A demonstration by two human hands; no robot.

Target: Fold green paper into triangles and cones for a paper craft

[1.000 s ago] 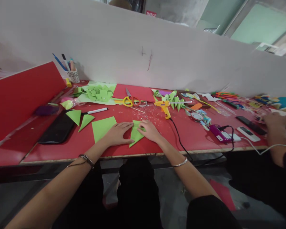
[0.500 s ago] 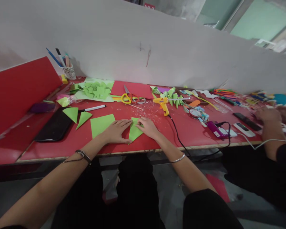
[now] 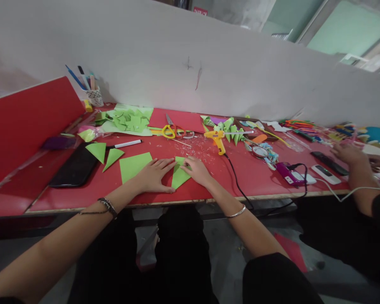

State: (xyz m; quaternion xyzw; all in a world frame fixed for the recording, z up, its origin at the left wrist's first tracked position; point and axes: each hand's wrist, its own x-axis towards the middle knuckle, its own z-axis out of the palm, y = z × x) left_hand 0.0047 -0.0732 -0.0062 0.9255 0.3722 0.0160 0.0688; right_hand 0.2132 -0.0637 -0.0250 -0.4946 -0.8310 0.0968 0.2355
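Note:
A folded piece of green paper lies on the red table between my hands. My right hand is closed, its curled fingers pressing on the paper's upper right part and hiding it. Flat on the table, my left hand has its fingers stretched out, the tips close to the paper's left edge. Partly under that hand is a larger green sheet. Farther left, two green paper wedges rest by a black phone and a white marker.
Beyond my hands are a yellow glue gun with a trailing cord, scissors, rolled green paper cones and a heap of green pieces. On the right sit a purple power adapter and a co-worker's hand.
The view has shifted slightly. My hands stay in nearly the same place on the paper, with the left thumb a little off its lower tip. The co-worker's hand has moved left.

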